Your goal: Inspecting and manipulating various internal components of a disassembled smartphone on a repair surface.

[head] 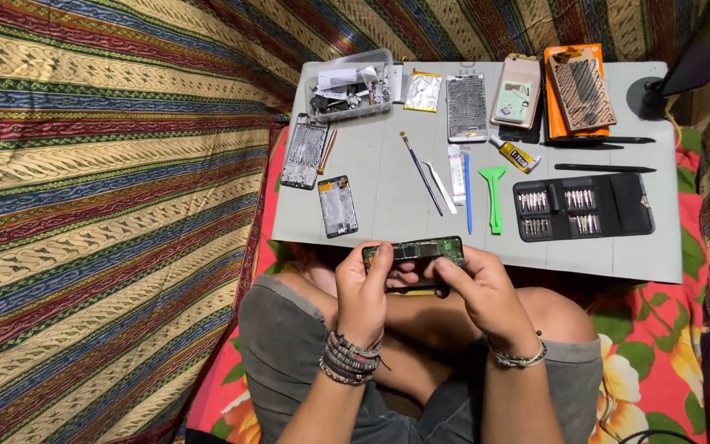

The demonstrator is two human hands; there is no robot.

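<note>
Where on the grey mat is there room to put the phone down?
Bare room lies on the grey mat between the small phone frame and the tweezers, and along its near edge under the bit case. The far edge is crowded: parts tub, phone backs, glue tube. Both hands hold the open phone.

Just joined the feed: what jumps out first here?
Both hands, left hand and right hand, grip an opened phone with a green circuit board over the person's lap at the near edge of a grey mat. On the mat lie a black screwdriver bit case at right, a green pry tool mid-mat, and a clear parts box at the far left.
</note>
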